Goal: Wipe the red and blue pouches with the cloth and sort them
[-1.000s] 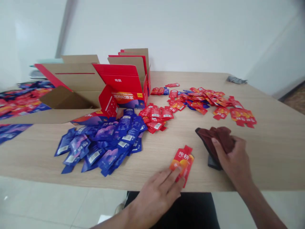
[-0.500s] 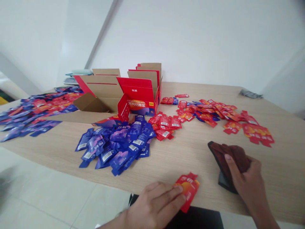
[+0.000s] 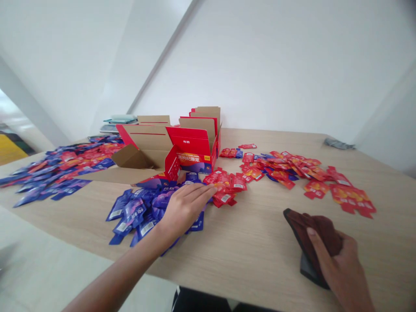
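My left hand (image 3: 186,206) reaches over the blue sachets (image 3: 125,212) to the pile of red sachets (image 3: 238,182). Its fingers are together, with a red and orange sachet (image 3: 222,186) at their tips, touching or just above the pile; the thumb is hidden. At the right, my right hand (image 3: 346,264) grips a folded brown cloth-like item (image 3: 320,234) with a black edge and a grey part below, close to the tabletop.
Open red cartons (image 3: 193,151) with raised flaps stand behind the sachets. A mixed heap of blue and red sachets (image 3: 74,160) spreads on the left. More red sachets (image 3: 292,164) lie at the right. A grey crumpled piece (image 3: 339,144) rests near the table's far right corner.
My left hand has carried the red sachet from the table's front edge forward and left to the red pile. My right hand still grips the brown item. The view has tilted up slightly.
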A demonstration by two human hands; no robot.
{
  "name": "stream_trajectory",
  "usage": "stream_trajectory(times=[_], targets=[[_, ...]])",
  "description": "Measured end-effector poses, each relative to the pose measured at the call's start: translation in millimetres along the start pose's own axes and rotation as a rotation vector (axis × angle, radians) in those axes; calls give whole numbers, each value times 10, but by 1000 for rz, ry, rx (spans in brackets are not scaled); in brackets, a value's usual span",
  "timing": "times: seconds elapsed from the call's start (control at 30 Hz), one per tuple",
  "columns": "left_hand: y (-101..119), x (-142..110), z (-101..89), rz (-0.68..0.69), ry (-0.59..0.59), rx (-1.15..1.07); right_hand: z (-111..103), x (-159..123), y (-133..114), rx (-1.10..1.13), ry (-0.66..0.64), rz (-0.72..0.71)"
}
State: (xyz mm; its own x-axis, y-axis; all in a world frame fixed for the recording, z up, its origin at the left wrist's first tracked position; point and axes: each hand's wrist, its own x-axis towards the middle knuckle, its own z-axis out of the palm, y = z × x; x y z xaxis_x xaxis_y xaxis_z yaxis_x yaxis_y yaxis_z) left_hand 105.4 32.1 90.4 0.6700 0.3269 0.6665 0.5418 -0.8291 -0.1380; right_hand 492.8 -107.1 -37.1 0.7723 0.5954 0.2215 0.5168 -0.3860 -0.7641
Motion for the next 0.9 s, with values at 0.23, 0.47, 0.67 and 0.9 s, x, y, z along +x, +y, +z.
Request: stream_trajectory(times=[0.23, 0.47, 0.67, 0.9], targets=[[-287, 592, 631, 107, -266, 173, -39, -8, -134, -5, -114, 161], [-286, 480, 1165, -6, -398, 208, -23, -14, -112, 57, -131, 155], [-264, 450, 1148, -71, -449, 214, -38, -29, -122, 106, -126, 154], [-305, 588, 1101, -107, -519, 211, -26, -30, -129, 147, -126, 165]])
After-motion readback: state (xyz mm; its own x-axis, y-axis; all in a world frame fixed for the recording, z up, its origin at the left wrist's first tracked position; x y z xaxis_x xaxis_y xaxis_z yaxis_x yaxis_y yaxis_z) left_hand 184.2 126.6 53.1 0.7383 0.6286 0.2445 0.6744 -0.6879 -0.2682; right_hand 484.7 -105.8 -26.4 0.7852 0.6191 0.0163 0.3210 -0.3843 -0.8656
